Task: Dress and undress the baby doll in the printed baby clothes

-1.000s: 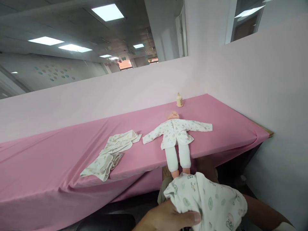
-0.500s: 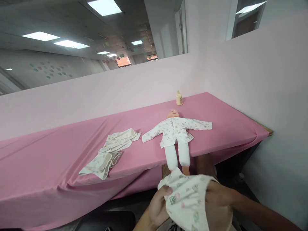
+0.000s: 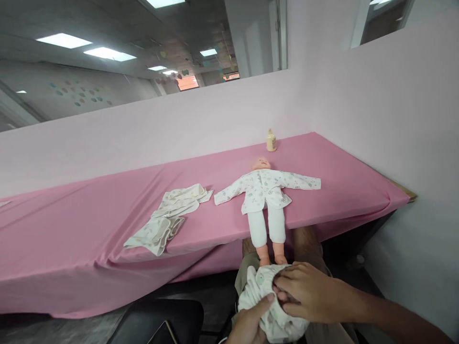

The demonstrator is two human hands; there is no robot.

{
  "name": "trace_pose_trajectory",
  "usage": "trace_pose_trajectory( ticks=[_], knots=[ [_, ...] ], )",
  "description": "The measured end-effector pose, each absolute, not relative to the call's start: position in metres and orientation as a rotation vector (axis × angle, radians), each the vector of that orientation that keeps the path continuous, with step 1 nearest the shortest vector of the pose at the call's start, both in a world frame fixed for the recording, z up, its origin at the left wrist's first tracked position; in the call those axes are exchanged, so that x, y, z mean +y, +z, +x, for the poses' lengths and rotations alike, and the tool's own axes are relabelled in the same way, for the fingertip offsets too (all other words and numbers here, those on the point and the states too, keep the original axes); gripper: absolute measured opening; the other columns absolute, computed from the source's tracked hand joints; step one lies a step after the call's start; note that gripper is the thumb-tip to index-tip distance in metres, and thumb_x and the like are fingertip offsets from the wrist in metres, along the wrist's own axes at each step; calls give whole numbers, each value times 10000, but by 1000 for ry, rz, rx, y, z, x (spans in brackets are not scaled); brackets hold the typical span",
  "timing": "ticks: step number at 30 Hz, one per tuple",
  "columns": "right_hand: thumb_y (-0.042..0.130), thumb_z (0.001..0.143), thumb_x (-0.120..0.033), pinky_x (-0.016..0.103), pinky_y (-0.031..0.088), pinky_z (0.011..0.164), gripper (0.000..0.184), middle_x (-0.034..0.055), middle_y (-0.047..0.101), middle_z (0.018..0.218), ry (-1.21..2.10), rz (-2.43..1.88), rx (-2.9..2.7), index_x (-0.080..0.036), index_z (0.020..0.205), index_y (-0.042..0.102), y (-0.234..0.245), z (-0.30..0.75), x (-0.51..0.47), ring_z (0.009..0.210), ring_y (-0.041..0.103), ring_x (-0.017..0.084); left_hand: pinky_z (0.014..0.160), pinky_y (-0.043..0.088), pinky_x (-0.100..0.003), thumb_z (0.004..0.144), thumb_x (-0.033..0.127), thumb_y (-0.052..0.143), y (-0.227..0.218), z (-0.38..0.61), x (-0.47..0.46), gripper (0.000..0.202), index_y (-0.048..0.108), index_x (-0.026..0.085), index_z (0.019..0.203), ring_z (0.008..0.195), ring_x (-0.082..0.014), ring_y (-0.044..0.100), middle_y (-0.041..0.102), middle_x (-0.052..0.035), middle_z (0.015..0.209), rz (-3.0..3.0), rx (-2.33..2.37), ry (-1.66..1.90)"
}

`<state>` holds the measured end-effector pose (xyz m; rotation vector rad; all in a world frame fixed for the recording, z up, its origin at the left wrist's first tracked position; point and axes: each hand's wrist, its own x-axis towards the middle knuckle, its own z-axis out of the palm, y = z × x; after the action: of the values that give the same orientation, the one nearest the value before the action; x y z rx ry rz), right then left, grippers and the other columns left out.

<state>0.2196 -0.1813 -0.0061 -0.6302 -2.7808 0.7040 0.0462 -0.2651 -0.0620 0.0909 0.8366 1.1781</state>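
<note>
White printed baby pants, bunched up with a gathered waist opening, lie over my lap. My left hand grips their near left side, thumb on top of the cloth. At the waist opening, my right hand has its fingers curled over the edge and partly inside, holding the fabric. Just beyond the pants are the bare feet of a baby doll, which lies on its back with its legs over the table edge. The doll wears a white printed jacket with the sleeves spread wide.
On the pink-covered table, folded printed clothes lie left of the doll. A pale yellow pump bottle stands behind its head. A black seat with a phone is at lower left. Walls border the back and right.
The pants have gone from stretched out to bunched up. My right hand, earlier largely hidden behind the cloth, now shows at the waist opening. The doll's feet have come into fuller view.
</note>
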Motion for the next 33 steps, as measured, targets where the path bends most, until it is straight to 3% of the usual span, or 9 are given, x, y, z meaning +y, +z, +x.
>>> trace_pose_trajectory(
  ticks=[3,6,11,15,21,24,28,31,33],
  knots=[
    [475,936,-185,331,437,931,263,61,654,1083,533,-556,-2783,-203,1178,577,7,218,-164,1019,584,190,996,472,-396,760,161,752,-59,29,-264,227,685,138,975,1020,-274,689,747,-89,989,-9,865,1250],
    [479,835,5,382,391,1022,424,109,573,1288,272,-512,-2800,-178,1204,579,8,205,-139,1233,479,229,985,482,-396,817,178,695,-62,21,-263,206,680,145,1020,1021,-271,691,747,-81,1008,-121,916,1271],
    [745,650,-70,518,203,1158,515,154,347,1530,180,-475,-2914,-166,1146,650,-20,164,-108,1464,152,335,981,483,-399,843,150,651,-76,28,-256,218,682,121,1056,1012,-270,694,750,-99,1002,-189,865,1315],
    [798,606,-87,539,163,1172,337,164,412,1487,131,-406,-2958,-142,930,725,-30,144,-99,1443,208,370,1009,460,-379,866,145,609,-68,34,-242,160,704,116,991,1024,-248,685,746,-94,1026,-180,722,1386],
    [573,739,23,496,197,1167,423,66,427,1474,270,-358,-2904,-222,1062,695,-6,157,-96,1455,184,283,1075,396,-413,918,249,521,-48,35,-227,257,725,129,1019,1097,-253,647,728,-99,1099,-130,488,1375],
    [501,860,-70,456,263,1140,343,43,487,1433,615,-366,-2793,-243,1083,697,10,168,-99,1418,271,247,1094,369,-435,939,286,481,-47,35,-225,299,734,154,1024,1136,-262,626,728,-95,1104,-70,402,1342],
    [490,950,-350,419,296,1129,283,49,530,1396,1095,-474,-2606,-238,1093,707,17,176,-117,1378,356,241,1121,343,-387,956,295,443,-46,36,-223,323,717,197,1098,1127,-204,630,727,-52,1119,-43,320,1347],
    [649,823,-447,484,229,1163,506,100,354,1531,1055,-582,-2633,-179,1250,608,7,174,-141,1437,224,307,1125,346,-366,949,360,462,-45,36,-221,347,692,209,1160,1179,-204,600,685,-39,1226,3,366,1357],
    [667,805,-385,506,182,1178,611,133,280,1559,907,-654,-2635,-145,1342,504,-2,170,-156,1450,169,309,1131,341,-363,950,386,457,-44,37,-221,365,686,211,1174,1231,-207,565,656,-39,1278,39,391,1366]
  ],
)
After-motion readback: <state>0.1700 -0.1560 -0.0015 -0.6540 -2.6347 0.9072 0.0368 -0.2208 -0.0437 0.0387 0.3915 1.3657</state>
